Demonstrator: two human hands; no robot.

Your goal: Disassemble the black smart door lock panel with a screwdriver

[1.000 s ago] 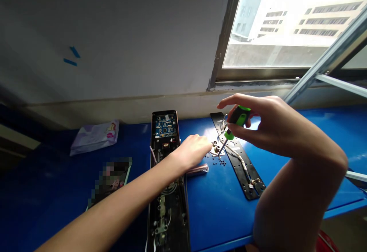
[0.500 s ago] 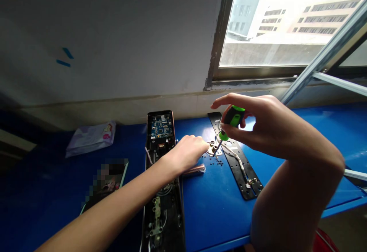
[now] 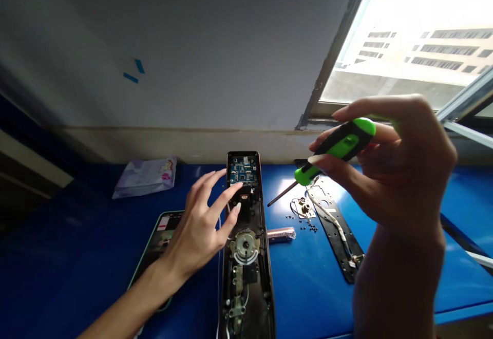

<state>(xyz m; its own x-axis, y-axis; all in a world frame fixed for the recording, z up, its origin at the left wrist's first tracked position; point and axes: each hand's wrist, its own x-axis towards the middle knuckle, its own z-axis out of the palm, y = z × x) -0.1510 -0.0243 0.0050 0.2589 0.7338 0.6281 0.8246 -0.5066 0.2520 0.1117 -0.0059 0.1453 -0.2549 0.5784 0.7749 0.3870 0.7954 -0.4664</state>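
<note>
My right hand [image 3: 389, 164] is raised and closed round a screwdriver with a green and black handle [image 3: 337, 146]; its thin shaft points down-left over the blue table [image 3: 308, 277]. My left hand [image 3: 204, 226] hovers with fingers spread, holding nothing, at the left edge of an opened long black lock body [image 3: 244, 246]. That body shows a blue circuit board [image 3: 242, 170] at its far end and a round metal part in the middle. Right of it lie a small metal piece with a wire [image 3: 304, 208] and several tiny screws [image 3: 304, 226].
A long black perforated plate [image 3: 339, 236] with a white cable lies at the right. A small copper-coloured cylinder [image 3: 281, 234] rests beside the lock body. A phone [image 3: 159, 241] lies at the left, a pale plastic packet [image 3: 144, 177] behind it. Wall and window stand beyond the table.
My right hand lifted the screwdriver off the small metal piece and up. My left hand left that piece, moved left to the lock body and opened its fingers. The view shifted.
</note>
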